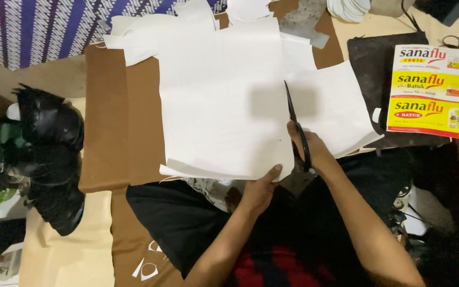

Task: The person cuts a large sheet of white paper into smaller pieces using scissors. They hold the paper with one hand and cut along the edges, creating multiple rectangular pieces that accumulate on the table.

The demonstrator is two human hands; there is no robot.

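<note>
At far right we see one printed card point(432, 91): a rectangle lying flat, slightly tilted, partly over a black sheet point(378, 64). Its top band is white, the two lower bands yellow, with red lettering and small product pictures.

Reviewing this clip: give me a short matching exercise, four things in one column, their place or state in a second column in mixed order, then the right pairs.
Things:
1. scissors
2. white sheet
3. yellow and red box
4. black glossy heap

Places or states:
A. at the left edge of the view
B. held in the right hand, blades pointing away from the person
C. lying at the far right on a dark sheet
D. near edge pinched by the left hand

Pairs: 1-B, 2-D, 3-C, 4-A
</note>
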